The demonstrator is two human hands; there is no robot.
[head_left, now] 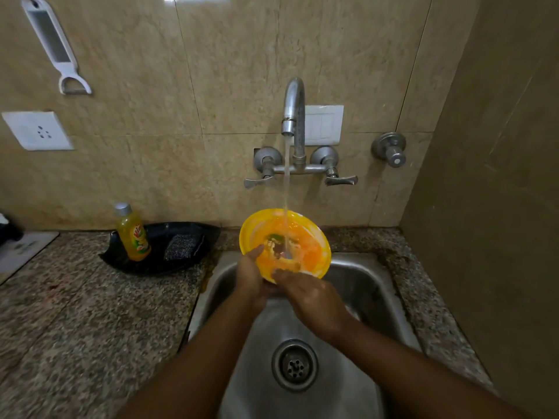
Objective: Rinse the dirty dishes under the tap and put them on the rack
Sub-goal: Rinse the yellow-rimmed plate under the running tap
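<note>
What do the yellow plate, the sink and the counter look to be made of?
Yellow plate: likely plastic, glossy, evenly coloured with a thin rim. Sink: apparently stainless steel, with a brushed grey sheen and soft reflections. Counter: seemingly polished granite, speckled brown and grey grain.

Setting: home kitchen, wash-up corner. Steel sink (378, 285) set into the right end of a speckled granite counter (75, 313), against beige tiled walls. Wall-mounted tap (295, 116) with two lever handles, water running. Dish soap bottle (133, 234) and scrub pad (181, 246) in a black tray (193, 231) at the counter's back edge. Peeler (54, 46) hung on wall; socket (36, 131) below it.
</note>
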